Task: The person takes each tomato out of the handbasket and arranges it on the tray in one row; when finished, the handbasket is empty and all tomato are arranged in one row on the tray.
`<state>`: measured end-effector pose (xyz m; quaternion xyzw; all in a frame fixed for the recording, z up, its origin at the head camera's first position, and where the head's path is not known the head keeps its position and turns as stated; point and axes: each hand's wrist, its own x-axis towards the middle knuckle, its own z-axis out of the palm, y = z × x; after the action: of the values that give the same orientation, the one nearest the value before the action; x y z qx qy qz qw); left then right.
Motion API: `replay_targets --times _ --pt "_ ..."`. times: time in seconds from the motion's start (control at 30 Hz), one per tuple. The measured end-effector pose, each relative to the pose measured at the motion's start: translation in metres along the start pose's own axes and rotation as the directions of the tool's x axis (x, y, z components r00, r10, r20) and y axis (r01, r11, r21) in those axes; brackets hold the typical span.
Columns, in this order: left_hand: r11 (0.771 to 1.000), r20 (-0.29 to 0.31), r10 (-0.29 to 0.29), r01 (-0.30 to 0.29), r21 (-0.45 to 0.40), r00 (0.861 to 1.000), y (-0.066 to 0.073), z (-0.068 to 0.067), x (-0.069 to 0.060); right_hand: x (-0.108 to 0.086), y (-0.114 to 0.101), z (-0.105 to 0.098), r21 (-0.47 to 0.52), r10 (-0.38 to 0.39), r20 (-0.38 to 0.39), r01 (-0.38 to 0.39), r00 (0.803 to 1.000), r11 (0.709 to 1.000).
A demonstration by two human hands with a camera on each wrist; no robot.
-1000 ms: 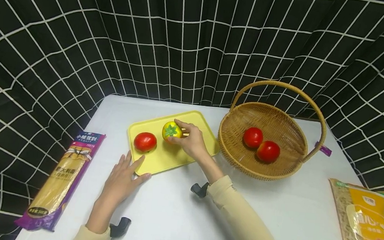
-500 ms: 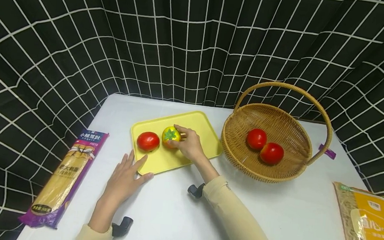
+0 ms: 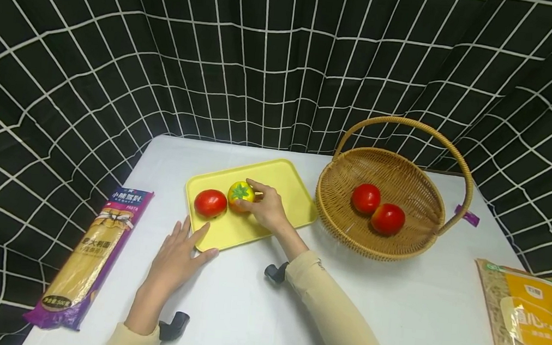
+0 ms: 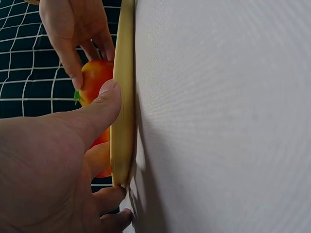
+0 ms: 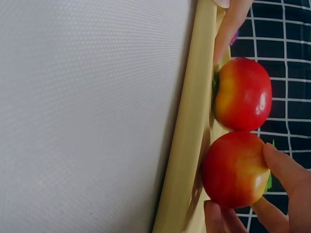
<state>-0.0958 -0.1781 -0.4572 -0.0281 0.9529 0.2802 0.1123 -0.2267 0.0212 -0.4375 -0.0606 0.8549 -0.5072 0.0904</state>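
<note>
On the yellow tray (image 3: 276, 175) a red tomato (image 3: 210, 203) lies at the left, and a yellow-green-topped tomato (image 3: 241, 194) stands close beside it. My right hand (image 3: 267, 207) grips the second tomato, thumb and fingers around its side; the right wrist view shows this tomato (image 5: 234, 170) against the other tomato (image 5: 244, 94). My left hand (image 3: 175, 257) rests with spread fingers at the tray's near left corner. In the left wrist view the thumb of my left hand (image 4: 53, 160) lies over the tray edge (image 4: 123, 107).
A wicker basket (image 3: 349, 234) with a tall handle stands right of the tray and holds two red tomatoes (image 3: 366, 198). A pasta packet (image 3: 93, 255) lies at the left, an orange-and-clear packet (image 3: 529, 320) at the right. A small purple item (image 3: 469, 216) is behind the basket.
My right hand has moved the green-topped tomato down and left on the tray, up to the red tomato. My left hand has stayed at the tray's corner.
</note>
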Motion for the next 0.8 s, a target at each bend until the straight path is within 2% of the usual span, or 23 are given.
replay_targets --times 0.3,0.8 --pt "1.000 0.006 -0.001 0.001 0.001 1.000 0.001 0.000 -0.001 -0.001 0.000 -0.001 0.037 0.008 0.012 -0.008 1.000 0.999" --pt "1.000 0.010 0.004 -0.004 -0.009 1.000 0.002 -0.001 -0.001 -0.006 -0.003 -0.011 0.019 -0.004 0.013 0.003 1.000 1.000"
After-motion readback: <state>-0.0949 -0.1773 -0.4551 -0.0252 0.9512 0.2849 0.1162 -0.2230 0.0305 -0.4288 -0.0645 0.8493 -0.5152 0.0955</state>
